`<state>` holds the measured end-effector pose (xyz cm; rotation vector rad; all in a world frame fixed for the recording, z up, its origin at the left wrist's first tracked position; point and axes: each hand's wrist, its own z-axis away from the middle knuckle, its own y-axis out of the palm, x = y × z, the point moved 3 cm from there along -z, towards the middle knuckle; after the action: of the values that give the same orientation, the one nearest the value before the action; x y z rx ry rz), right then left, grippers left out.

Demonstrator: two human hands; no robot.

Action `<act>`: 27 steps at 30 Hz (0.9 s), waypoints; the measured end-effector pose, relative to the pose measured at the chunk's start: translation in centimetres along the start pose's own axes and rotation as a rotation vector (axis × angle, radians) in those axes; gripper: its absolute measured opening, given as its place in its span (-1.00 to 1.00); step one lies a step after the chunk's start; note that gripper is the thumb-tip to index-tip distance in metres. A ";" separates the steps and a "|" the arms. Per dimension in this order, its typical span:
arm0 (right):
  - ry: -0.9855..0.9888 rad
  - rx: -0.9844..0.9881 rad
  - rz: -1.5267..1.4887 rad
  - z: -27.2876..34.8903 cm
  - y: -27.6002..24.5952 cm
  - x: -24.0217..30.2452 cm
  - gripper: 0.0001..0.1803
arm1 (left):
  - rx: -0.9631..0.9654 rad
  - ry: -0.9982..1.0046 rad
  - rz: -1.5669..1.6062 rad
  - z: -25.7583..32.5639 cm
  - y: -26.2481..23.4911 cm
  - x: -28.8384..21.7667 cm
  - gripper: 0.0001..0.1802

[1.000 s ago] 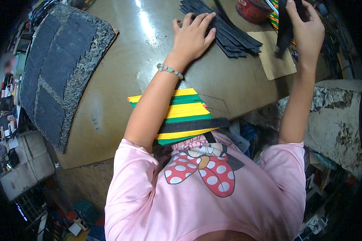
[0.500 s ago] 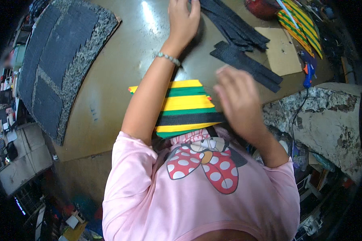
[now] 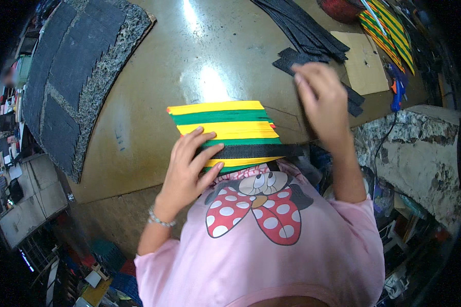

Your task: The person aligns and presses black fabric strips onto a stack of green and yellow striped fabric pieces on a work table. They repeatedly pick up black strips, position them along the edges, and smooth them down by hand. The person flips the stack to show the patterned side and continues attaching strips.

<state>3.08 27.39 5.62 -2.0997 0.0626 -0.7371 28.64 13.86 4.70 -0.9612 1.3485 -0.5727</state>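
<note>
Strips [image 3: 235,130] at table edge [image 3: 118,189]: left grip [image 3: 186,171] spread atop; right grip [image 3: 323,100] blurred, can't tell.

A pink cartoon-print T-shirt [image 3: 261,266] and beaded bracelet [image 3: 160,220] are worn.

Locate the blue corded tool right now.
In the head view, the blue corded tool lies just right of the tan cardboard, near the right edge of the table.
</note>
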 end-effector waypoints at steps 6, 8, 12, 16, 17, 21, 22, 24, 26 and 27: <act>-0.129 0.123 0.076 -1.7 2.6 -3.3 -0.72 | -0.306 0.027 -0.018 1.2 0.9 0.1 -0.71; -0.133 0.133 0.210 -1.1 3.3 -3.1 -0.74 | -0.351 0.025 0.041 0.7 0.7 0.1 -0.73; -0.253 0.107 0.407 -0.5 2.8 -1.4 -0.80 | -0.444 0.016 0.327 -0.1 0.4 -0.7 -0.78; -0.193 0.052 0.258 0.2 -1.4 1.9 -0.86 | -0.205 -0.013 0.713 -2.4 1.0 -3.5 -0.50; -0.187 0.034 0.167 0.8 -3.1 3.0 -0.85 | -0.042 -0.099 0.974 -3.0 1.8 -4.6 -0.26; -0.229 0.214 -0.082 3.8 -7.6 6.9 -0.85 | -0.088 -0.055 1.333 -5.2 2.1 -6.6 -0.30; -0.208 0.298 -0.163 4.2 -7.6 7.1 -0.89 | -0.074 0.013 1.211 -5.5 1.8 -6.7 -0.41; -0.114 0.223 -0.264 5.2 -7.7 6.8 -0.91 | 0.032 0.087 0.947 -5.7 1.6 -6.7 -0.64; -0.031 0.079 -0.205 6.2 -7.9 5.8 -0.95 | -0.143 0.122 0.945 -5.2 0.7 -6.8 -0.80; 0.055 -0.068 -0.227 6.8 -8.6 5.0 -0.92 | -0.198 0.119 0.928 -4.9 0.4 -6.9 -0.82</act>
<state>8.85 36.07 11.57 -2.1741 -0.1246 -0.9397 22.61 18.54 8.40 -0.3623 1.7886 0.2198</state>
